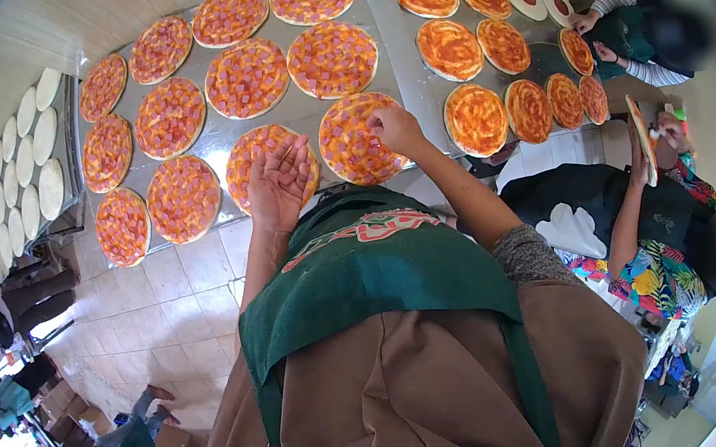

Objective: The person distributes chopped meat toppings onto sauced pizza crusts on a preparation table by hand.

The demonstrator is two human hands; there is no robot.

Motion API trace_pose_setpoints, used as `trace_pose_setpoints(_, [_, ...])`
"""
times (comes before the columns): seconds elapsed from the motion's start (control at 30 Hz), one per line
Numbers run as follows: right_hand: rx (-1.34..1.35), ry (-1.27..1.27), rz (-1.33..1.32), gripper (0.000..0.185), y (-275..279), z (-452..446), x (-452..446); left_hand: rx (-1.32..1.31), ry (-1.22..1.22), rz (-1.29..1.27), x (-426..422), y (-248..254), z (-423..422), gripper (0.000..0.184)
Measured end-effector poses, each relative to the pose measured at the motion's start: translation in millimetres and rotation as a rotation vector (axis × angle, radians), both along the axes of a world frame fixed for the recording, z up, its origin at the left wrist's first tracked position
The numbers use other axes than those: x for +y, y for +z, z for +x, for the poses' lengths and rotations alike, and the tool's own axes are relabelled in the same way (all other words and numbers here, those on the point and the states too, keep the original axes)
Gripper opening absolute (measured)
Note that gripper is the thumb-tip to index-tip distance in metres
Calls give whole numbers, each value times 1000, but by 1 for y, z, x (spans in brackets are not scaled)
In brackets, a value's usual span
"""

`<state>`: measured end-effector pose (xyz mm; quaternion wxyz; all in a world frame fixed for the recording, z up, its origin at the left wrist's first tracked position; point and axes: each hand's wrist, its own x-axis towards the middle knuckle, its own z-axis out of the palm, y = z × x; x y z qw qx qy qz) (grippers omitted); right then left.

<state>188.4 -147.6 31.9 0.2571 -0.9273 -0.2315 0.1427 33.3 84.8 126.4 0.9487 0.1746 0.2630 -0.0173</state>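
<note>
In the head view my right hand (398,133) reaches over a pizza (350,153) topped with sauce, yellow cheese and pink ham cubes. Its fingers are pinched together at the topping, and whatever is between them is too small to make out. My left hand (281,182) hovers palm up over the neighbouring ham pizza (239,169), partly covering it. The fingers of that hand are loosely curled and apart, and I see nothing clearly held in it. Both pizzas lie along the near edge of the metal table (213,134).
Several more ham pizzas (246,78) fill the table in rows. On the right, sauced bases (450,50) lie on a second metal surface, where a co-worker's hand (588,20) works. Another co-worker holds a base (642,138). Plain dough rounds (23,161) lie at left.
</note>
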Motion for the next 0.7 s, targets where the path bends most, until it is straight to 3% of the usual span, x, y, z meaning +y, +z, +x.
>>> trace_pose_setpoints(0.2, [-99, 88, -87, 11, 1, 2, 7, 8, -4, 43, 13, 2, 0, 55])
trace_pose_setpoints(0.3, [-438, 22, 98, 13, 1, 0, 14, -28, -37, 40, 13, -2, 5, 59])
trace_pose_setpoints(0.37, [-462, -22, 233, 12, 19, -5, 25, -66, -68, 20, 9, 1, 12, 61])
trace_pose_setpoints(0.5, [-123, 4, 580, 20, 85, -48, 56, -39, -121, -53, -9, 2, 26, 70])
trace_pose_setpoints(0.53, [-118, 48, 587, 20, 95, -58, 62, -91, -186, -48, -4, -33, 27, 79])
trace_pose_setpoints(0.7, [-102, 69, 545, 25, 110, -77, 59, -108, -290, -87, -36, -8, 52, 91])
